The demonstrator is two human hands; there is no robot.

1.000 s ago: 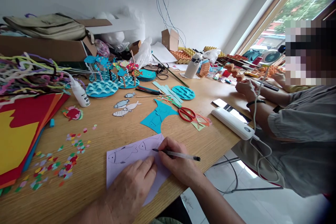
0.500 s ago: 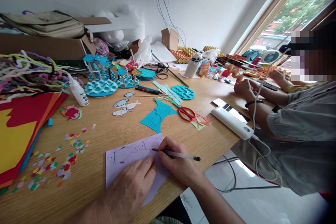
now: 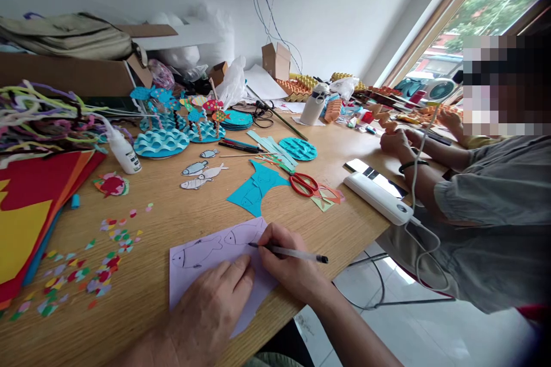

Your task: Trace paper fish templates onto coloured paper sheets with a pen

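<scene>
A sheet of purple paper [image 3: 183,281] lies at the table's front edge, with outlines of two fish drawn on it in dark ink. My left hand [image 3: 219,301] rests flat on the lower part of this sheet, fingers stretched out and close together. In my right hand [image 3: 286,258] is a pen [image 3: 297,253] with a clear barrel and a black end. Its tip touches the paper at the belly of the right-hand fish. Just beyond the sheet lies a cut piece of blue paper [image 3: 253,186] with fish outlines. Red-handled scissors [image 3: 304,184] are to its right.
Small paper fish [image 3: 196,168] and paper confetti [image 3: 109,266] lie leftward, near coloured sheets [image 3: 26,223] and a glue bottle [image 3: 124,152]. Blue wavy paper discs [image 3: 161,143] stand farther back. At right are a white power bank-like device [image 3: 379,198], a phone [image 3: 374,178] and a co-worker's hands [image 3: 396,143].
The whole view has shifted slightly, so most things appear a little farther left. My right hand keeps the pen tip on the right-hand fish; my left hand stays on the sheet.
</scene>
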